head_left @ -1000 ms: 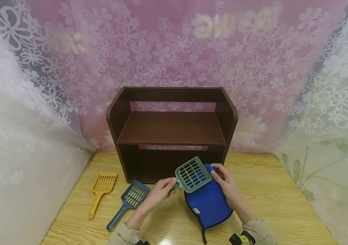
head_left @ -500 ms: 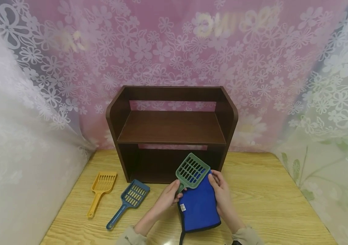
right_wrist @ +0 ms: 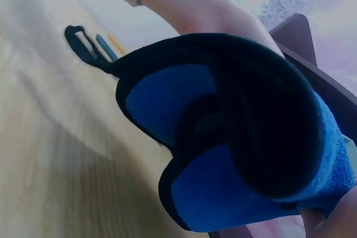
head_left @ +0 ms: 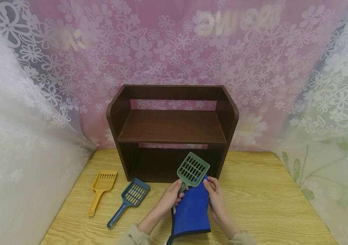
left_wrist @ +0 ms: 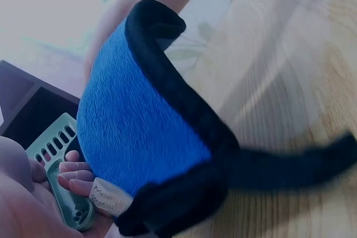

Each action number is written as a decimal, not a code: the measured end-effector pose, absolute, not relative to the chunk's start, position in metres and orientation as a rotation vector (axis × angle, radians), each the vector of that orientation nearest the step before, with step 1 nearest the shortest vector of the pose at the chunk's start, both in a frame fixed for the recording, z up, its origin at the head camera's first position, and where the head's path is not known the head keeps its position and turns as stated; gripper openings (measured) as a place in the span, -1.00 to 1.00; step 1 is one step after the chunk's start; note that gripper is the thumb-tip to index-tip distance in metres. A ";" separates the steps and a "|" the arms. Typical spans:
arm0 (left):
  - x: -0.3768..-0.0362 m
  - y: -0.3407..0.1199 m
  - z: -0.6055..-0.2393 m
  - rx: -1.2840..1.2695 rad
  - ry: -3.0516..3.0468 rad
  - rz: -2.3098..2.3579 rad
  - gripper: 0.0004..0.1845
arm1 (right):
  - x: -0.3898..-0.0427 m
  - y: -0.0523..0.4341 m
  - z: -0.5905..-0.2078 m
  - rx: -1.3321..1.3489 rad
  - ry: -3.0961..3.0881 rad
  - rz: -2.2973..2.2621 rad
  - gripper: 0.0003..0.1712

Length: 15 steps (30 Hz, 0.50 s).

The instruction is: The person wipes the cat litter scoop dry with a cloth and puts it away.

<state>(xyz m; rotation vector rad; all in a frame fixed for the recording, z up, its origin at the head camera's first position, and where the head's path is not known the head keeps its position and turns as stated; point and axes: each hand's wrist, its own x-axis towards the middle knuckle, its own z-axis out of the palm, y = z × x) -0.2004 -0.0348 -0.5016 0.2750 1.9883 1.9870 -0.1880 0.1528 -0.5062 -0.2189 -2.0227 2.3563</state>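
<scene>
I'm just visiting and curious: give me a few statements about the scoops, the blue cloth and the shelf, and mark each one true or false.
1. The left hand holds the green scoop by its handle. True.
2. The blue cloth lies on the shelf. False: both hands hold it over the table.
3. The yellow scoop and the blue scoop lie on the table. True.
4. The right hand holds the yellow scoop. False: it grips the blue cloth.

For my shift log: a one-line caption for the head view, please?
Left hand holds a green scoop, right hand a blue mitt, before a brown shelf.
</scene>
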 end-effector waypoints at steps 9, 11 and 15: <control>-0.199 -0.042 -0.501 0.343 2.028 1.928 -0.51 | -0.197 0.170 -0.499 -0.233 -2.021 2.312 -0.61; -0.198 -0.045 -0.502 0.353 2.051 1.888 -0.50 | -0.199 0.174 -0.496 -0.226 -2.032 2.293 -0.58; -0.197 -0.052 -0.505 0.364 2.054 1.830 -0.48 | -0.202 0.184 -0.491 -0.220 -2.098 2.227 -0.51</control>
